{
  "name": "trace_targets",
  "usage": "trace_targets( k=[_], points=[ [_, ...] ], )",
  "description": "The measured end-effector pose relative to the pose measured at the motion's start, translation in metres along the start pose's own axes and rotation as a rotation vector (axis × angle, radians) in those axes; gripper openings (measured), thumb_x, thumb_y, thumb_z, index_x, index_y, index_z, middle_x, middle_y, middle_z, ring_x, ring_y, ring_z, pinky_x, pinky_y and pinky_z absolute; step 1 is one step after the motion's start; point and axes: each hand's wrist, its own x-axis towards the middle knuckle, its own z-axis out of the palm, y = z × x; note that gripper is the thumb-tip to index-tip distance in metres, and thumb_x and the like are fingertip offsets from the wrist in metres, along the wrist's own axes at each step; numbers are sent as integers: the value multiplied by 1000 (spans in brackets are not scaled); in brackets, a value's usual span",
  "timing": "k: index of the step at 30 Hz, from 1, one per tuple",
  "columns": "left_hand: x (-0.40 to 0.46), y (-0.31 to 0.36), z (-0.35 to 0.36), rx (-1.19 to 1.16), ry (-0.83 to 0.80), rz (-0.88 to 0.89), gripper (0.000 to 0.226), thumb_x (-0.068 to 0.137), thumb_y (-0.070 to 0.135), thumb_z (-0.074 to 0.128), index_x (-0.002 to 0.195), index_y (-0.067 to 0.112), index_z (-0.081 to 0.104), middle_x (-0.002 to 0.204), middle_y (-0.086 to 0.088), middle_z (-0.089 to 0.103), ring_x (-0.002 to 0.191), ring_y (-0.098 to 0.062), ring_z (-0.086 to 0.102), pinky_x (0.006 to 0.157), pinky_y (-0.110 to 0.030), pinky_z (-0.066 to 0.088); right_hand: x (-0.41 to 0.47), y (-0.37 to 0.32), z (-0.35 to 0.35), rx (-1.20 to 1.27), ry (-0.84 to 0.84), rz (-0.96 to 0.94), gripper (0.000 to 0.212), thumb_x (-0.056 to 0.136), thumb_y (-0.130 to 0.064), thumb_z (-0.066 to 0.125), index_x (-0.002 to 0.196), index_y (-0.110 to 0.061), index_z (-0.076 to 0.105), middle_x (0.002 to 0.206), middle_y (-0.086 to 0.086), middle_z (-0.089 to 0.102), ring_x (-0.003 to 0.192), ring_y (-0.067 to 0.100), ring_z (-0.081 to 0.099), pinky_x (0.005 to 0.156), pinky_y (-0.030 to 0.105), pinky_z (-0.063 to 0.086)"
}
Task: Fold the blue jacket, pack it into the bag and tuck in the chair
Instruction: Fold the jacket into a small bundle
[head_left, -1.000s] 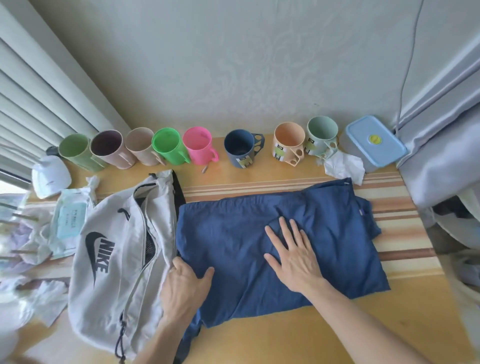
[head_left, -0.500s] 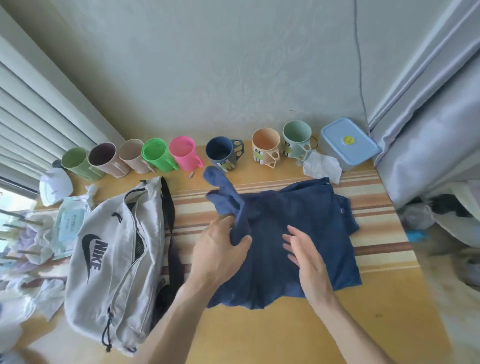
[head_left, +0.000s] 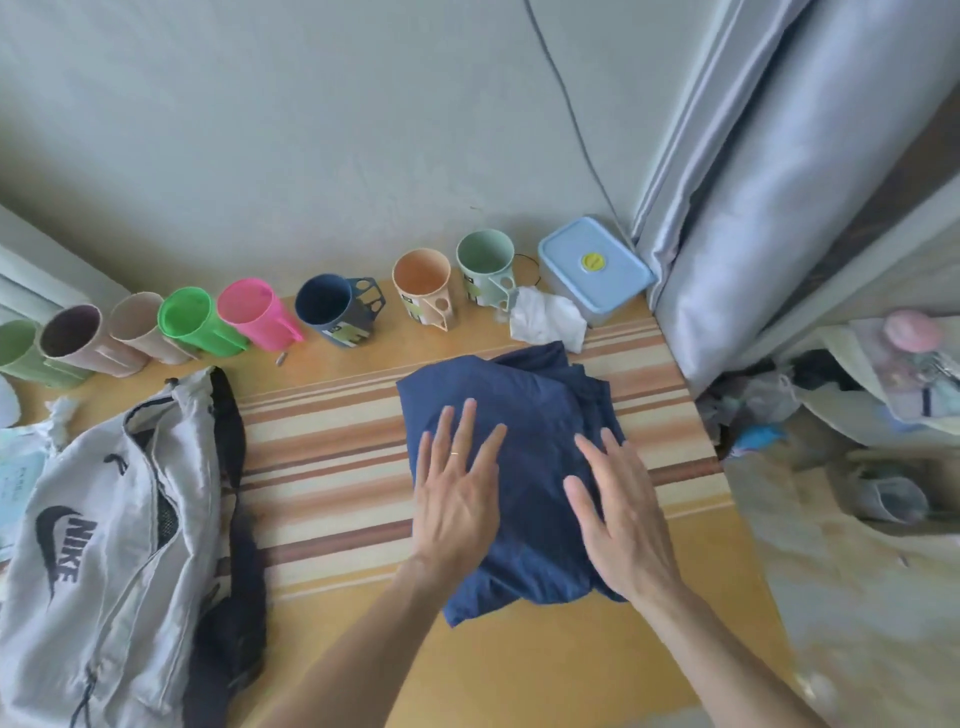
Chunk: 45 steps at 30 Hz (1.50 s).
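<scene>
The blue jacket (head_left: 524, 405) lies folded into a narrow stack on the right half of the striped table (head_left: 322, 467). My left hand (head_left: 457, 488) rests flat on its left part, fingers spread. My right hand (head_left: 618, 509) lies flat on its right part, fingers apart too. Neither hand grips the cloth. The grey Nike bag (head_left: 98, 540) lies on the table at the left, its zip partly undone and a dark strap (head_left: 234, 519) along its right side. No chair is in view.
A row of coloured mugs (head_left: 260, 312) lines the back edge by the wall. A blue-lidded box (head_left: 592, 270) and a crumpled tissue (head_left: 545, 322) sit at the back right. A grey curtain (head_left: 779, 208) hangs right; clutter lies beyond the table's right edge.
My left hand lifted the jacket's left half and folded it over to the right, making the stack narrower. Both hands now lie flat on it.
</scene>
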Motion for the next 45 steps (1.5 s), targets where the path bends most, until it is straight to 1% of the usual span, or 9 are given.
trace_targets(
  k=[8,16,24,30,32,34,37,41,45],
  points=[
    [24,-49,50,56,-424,20,60,102,59,27,158,48,12,172,6,-4,158,-23,-8,126,-56,2,44,45,57,-520,-341,-287,66,99,-60,30,159,-32,25,171,1,10,157,28,12,120,52,29],
    [-48,-98,-1,38,-148,497,76,79,-8,51,150,21,48,164,-12,34,151,-32,33,118,-53,34,2,56,2,-430,-398,-578,95,78,10,52,161,-25,20,171,0,1,158,22,-3,126,46,19],
    [-55,-98,24,181,-383,488,71,93,46,56,157,38,29,170,-3,20,157,-27,16,126,-50,18,54,61,-1,-760,-655,-644,124,74,0,70,159,-35,-13,168,-2,-22,154,23,-24,127,46,9],
    [-57,-78,7,-571,-459,-55,50,90,26,44,137,30,62,152,8,53,148,-9,37,127,-39,19,38,48,-14,-569,-742,-522,122,65,-60,76,159,-42,1,165,-22,-11,152,1,-15,125,24,-8],
    [-60,-79,-7,-755,-544,-303,40,92,44,47,119,27,72,128,0,72,125,-11,61,116,-41,40,26,40,-14,-276,-761,-220,82,71,-58,74,145,-46,42,155,-31,36,146,-4,30,123,24,24],
    [-63,-78,-18,-861,-540,-505,53,87,60,50,101,13,71,99,-4,76,94,-21,67,96,-39,52,19,33,-8,-2,-610,40,22,81,-45,74,91,-26,67,89,-10,74,86,10,70,79,42,58],
    [-56,-73,-30,-926,-415,-783,48,93,56,55,90,10,69,81,8,69,76,-14,61,67,-22,45,25,22,-4,120,-486,184,57,94,-43,63,53,-15,35,40,-6,35,37,9,34,49,32,27],
    [-37,-67,-21,-795,-248,-980,44,93,56,56,90,14,69,93,-4,72,88,-26,67,74,-36,54,41,-3,3,-22,-224,331,56,97,-48,57,55,-17,37,45,-5,43,48,20,49,51,35,35],
    [-18,-55,-8,-455,-168,-972,61,88,69,45,95,12,66,96,-10,68,87,-36,65,83,-45,57,23,-24,35,-298,264,-8,30,98,-37,57,116,-14,62,107,10,69,99,35,64,81,47,52]
  ],
)
